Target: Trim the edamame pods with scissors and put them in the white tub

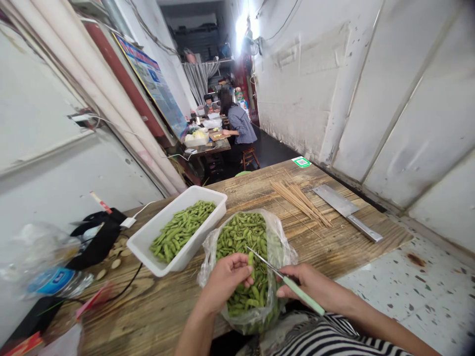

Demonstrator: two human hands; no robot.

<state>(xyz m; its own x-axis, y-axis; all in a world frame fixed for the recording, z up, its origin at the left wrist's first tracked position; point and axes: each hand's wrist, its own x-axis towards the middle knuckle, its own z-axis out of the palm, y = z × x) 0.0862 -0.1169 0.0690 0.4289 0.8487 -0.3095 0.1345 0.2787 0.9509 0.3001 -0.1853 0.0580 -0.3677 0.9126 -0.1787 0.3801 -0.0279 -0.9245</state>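
A clear plastic bag (279, 243) full of green edamame pods (241, 231) stands at the near edge of the table, its mouth wide. Over it, my left hand (230, 277) pinches one edamame pod (251, 259) upright between thumb and fingers. My right hand (305, 281) is closed on scissors (297, 291) with a pale green handle. Their metal blades point up and left, and the tips lie at the top of the held pod. Left of the bag, a white plastic tub (174, 207) contains more pods (181, 230).
On the wooden table (356, 257), thin wooden skewers (300, 202) and a cleaver (345, 210) lie at right. A water bottle (59, 282), cables and papers crowd the left. Farther back, a person in a checked shirt (241, 123) sits at another table, with another person beyond.
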